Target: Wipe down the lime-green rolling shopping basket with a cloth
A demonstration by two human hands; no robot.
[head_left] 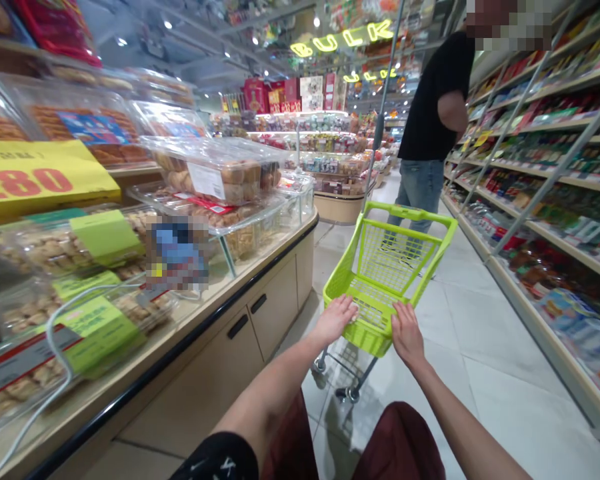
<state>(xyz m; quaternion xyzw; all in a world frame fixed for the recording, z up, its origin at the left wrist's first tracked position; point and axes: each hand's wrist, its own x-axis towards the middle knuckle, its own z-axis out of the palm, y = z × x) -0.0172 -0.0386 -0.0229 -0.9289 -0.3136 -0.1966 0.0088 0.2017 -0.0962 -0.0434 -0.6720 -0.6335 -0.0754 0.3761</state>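
A lime-green plastic shopping cart [375, 335] stands in front of me on the aisle floor, tilted in view, its lattice basket holding nothing visible. On the left part of its near rim rests my left hand [336, 317], its fingers bent over the edge. My right hand [408, 333] grips the right side of the same rim, fingers reaching over the basket edge. Both palms face down, and their undersides are hidden. Beneath the basket, dark wheels [347, 395] on grey legs show near my knees.
To the left, a wooden display counter [275, 320] carries clear boxes of baked goods [220, 170] and a yellow price sign [45, 177]. A person [433, 107] in black stands beyond the cart. Packed shelves [545, 220] line the right side. Farther back stands a rounded display [337, 208].
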